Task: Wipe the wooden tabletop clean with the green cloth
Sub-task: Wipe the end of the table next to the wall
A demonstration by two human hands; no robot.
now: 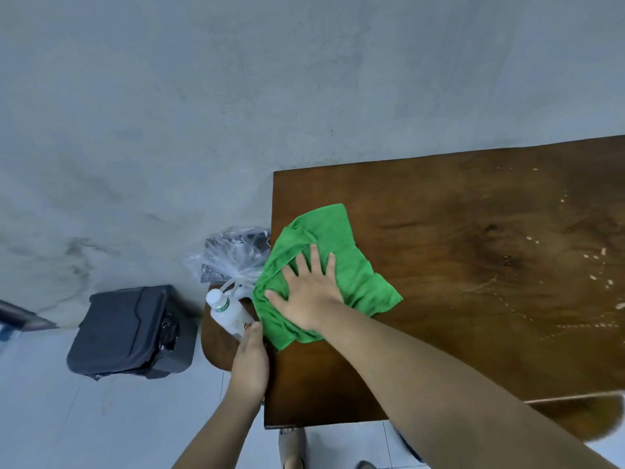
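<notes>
the green cloth [324,265] lies crumpled on the wooden worktop [456,265], right at its left edge, with one corner drooping a little past that edge. your right hand [313,292] presses flat on top of it, palm down, fingers [316,257] spread apart and stretched out over the fabric rather than closed around it. the cloth bunches into folds around your thumb and fans out wider toward the far side.

to the right of the cloth the dark brown worktop shows pale crumbs and specks [602,258] scattered across its right part, well apart from the cloth, with faint dotted streaks running between them.

your left hand [250,363] sits just off the worktop's left edge, fingers wrapped around the lower part of a white plastic bottle [226,311] with a white cap; the bottle tilts away from you. the bottle is over a small round wooden stool [216,343] beside the worktop. a clear plastic bag [233,257] rests behind it, near the cloth's hanging corner.

further left, on the pale floor against the grey wall, stands a dark bin [132,330] lined with a black bag.
</notes>
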